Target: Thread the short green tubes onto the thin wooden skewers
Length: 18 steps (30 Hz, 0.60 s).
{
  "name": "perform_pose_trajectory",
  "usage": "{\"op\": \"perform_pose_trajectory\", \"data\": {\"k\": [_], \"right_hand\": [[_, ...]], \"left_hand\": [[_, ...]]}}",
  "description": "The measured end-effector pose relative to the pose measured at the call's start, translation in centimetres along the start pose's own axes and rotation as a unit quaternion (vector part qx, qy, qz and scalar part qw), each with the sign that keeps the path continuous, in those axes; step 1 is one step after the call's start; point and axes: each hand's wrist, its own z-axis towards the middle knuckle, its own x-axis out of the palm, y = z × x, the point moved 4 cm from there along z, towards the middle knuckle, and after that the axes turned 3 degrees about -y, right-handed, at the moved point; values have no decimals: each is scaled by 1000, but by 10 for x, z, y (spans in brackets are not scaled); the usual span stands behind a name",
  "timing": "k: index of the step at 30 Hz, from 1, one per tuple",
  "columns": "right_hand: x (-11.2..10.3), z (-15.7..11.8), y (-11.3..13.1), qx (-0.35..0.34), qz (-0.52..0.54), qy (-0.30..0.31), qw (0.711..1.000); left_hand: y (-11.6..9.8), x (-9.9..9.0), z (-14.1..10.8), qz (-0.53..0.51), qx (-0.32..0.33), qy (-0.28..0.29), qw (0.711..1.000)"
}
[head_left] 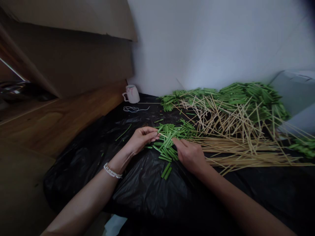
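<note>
My left hand [145, 136], with a pearl-like bracelet at the wrist, is closed in a pinch on one end of a thin wooden skewer [162, 134]. The pale stick slants down to the fingertips of my right hand [190, 154], which is closed on it; the part inside that hand is hidden. Beneath and between both hands lies a loose heap of short cut green stems [166, 149]. Two cut pieces [166, 171] lie apart, nearer to me. Whether a stem is also between my fingers is too small to tell.
Black plastic sheeting [147, 183] covers the work surface. Many skewers [236, 144] lie on the right, with stacked green stems [246, 95] behind them along the wall. A white mug [132, 94] and a tangled white string [135, 109] are at the back left. A pale container [292, 95] stands far right.
</note>
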Motion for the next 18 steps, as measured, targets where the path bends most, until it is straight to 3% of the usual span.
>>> {"op": "perform_pose_trajectory", "data": {"k": [9, 14, 18], "right_hand": [[0, -1, 5, -3, -10, -15, 1000], [3, -1, 9, -10, 5, 10, 1000], [1, 0, 8, -15, 7, 3, 1000]], "left_hand": [[6, 1, 0, -1, -34, 8, 999], [8, 12, -4, 70, -15, 62, 995], [2, 14, -6, 111, 21, 61, 992]]}}
